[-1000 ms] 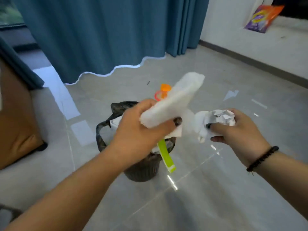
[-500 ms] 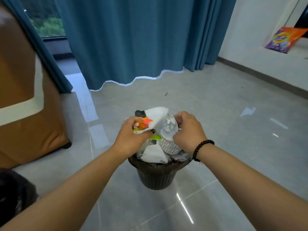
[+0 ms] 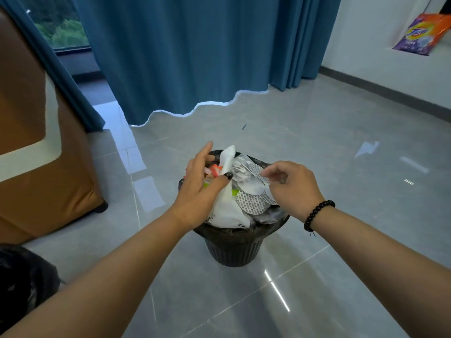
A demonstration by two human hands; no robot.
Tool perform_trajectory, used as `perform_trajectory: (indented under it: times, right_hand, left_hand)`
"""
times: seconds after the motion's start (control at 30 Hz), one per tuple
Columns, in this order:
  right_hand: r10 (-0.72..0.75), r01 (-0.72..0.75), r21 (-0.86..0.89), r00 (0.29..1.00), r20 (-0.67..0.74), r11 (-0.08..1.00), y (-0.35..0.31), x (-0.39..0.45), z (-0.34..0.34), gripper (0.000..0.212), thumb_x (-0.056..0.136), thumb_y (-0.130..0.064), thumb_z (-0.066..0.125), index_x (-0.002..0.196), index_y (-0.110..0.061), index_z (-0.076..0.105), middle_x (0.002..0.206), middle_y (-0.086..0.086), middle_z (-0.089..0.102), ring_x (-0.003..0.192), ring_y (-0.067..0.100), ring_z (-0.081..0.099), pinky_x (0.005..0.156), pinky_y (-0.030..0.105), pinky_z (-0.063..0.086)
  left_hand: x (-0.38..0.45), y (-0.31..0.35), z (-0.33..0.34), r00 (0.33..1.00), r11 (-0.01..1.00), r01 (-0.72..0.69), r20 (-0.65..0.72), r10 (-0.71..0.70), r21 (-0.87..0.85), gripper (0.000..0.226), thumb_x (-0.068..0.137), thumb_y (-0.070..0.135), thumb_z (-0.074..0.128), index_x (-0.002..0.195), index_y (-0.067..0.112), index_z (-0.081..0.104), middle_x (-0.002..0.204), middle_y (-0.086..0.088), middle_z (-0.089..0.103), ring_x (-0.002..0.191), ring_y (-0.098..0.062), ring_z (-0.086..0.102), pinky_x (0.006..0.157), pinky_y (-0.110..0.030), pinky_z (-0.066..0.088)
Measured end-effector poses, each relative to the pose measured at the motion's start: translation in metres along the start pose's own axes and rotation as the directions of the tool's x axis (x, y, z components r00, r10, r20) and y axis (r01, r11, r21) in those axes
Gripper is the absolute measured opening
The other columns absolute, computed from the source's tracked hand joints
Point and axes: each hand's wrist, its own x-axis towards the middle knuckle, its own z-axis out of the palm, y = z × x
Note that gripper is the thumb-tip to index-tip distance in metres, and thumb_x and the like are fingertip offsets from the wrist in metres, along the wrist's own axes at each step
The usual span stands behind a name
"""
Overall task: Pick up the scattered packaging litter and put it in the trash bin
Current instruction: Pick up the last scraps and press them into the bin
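Note:
A dark ribbed trash bin with a black liner stands on the grey tiled floor, heaped above its rim with packaging litter. On the heap lie a white bag, round patterned foil lids, crumpled white paper and an orange-red wrapper. My left hand hovers over the heap's left side with fingers straight, its thumb resting on the white packaging. My right hand, with a black bead bracelet on its wrist, is at the heap's right side, fingers loosely curled, fingertips by a foil lid, gripping nothing.
A brown sofa stands at the left, blue curtains hang behind the bin. An orange-purple detergent bag lies on a white ledge at the far right. A small dark speck is on the floor; something dark sits at the bottom left.
Both hands carried white packaging and crumpled paper over the bin, pushed them onto the heap and let go. Their fingers have now opened above the litter.

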Motion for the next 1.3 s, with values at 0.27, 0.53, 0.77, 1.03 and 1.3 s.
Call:
perform_trajectory:
  times: [0.27,0.53,0.77,1.03,1.3]
  right_hand:
    - [-0.041,0.043,0.065,0.999,-0.035,0.997,-0.005,-0.001,0.004,0.033,0.078,0.008,0.051,0.082,-0.020,0.068,0.096,-0.006,0.065,0.088,0.006,0.060,0.075,0.014,0.047]
    - [-0.124,0.156,0.155,0.972,-0.198,0.975,-0.023,-0.001,0.018,0.032,0.079,0.006,0.051,0.087,-0.022,0.063,0.091,-0.007,0.065,0.082,0.004,0.060,0.074,0.019,0.050]
    - [-0.154,0.213,0.254,0.961,-0.231,0.943,-0.055,-0.006,0.037,0.027,0.082,0.002,0.051,0.093,-0.021,0.058,0.093,-0.007,0.063,0.079,0.002,0.057,0.065,0.007,0.045]
    - [-0.318,0.335,0.215,0.942,-0.110,0.917,-0.088,-0.015,0.063,0.030,0.075,0.008,0.054,0.082,-0.020,0.061,0.089,-0.010,0.059,0.082,0.004,0.058,0.067,0.014,0.049]
    - [-0.172,0.050,0.314,0.911,0.374,0.948,-0.159,-0.030,0.128,0.025,0.082,-0.002,0.055,0.078,-0.027,0.054,0.079,-0.003,0.062,0.077,0.022,0.066,0.068,0.029,0.054]
  left_hand:
    - [0.024,0.023,-0.003,0.958,0.712,0.111,-0.116,-0.262,-0.693,0.037,0.096,0.022,0.044,0.132,0.019,0.042,0.103,-0.011,0.064,0.056,-0.014,0.053,0.062,-0.029,0.051]
    - [0.023,0.015,-0.008,0.927,0.963,-0.031,-0.368,-0.073,-0.268,0.026,0.098,0.016,0.036,0.113,0.028,0.054,0.097,0.009,0.073,0.062,-0.005,0.049,0.064,-0.022,0.044]
    - [0.018,0.010,-0.027,0.863,0.964,0.117,-0.457,-0.218,-0.238,0.029,0.099,0.012,0.033,0.111,0.023,0.057,0.094,0.010,0.072,0.096,-0.014,0.062,0.101,-0.039,0.047]
    - [-0.007,0.027,-0.065,0.733,0.893,0.167,-0.553,-0.396,-0.419,0.027,0.096,0.009,0.039,0.114,0.022,0.055,0.095,0.008,0.073,0.055,-0.009,0.052,0.060,-0.017,0.049]
    - [-0.094,0.021,-0.141,0.517,0.841,0.253,-0.668,-0.535,-0.479,0.020,0.093,0.005,0.044,0.093,0.018,0.058,0.082,0.003,0.074,0.056,-0.005,0.059,0.068,-0.025,0.047]
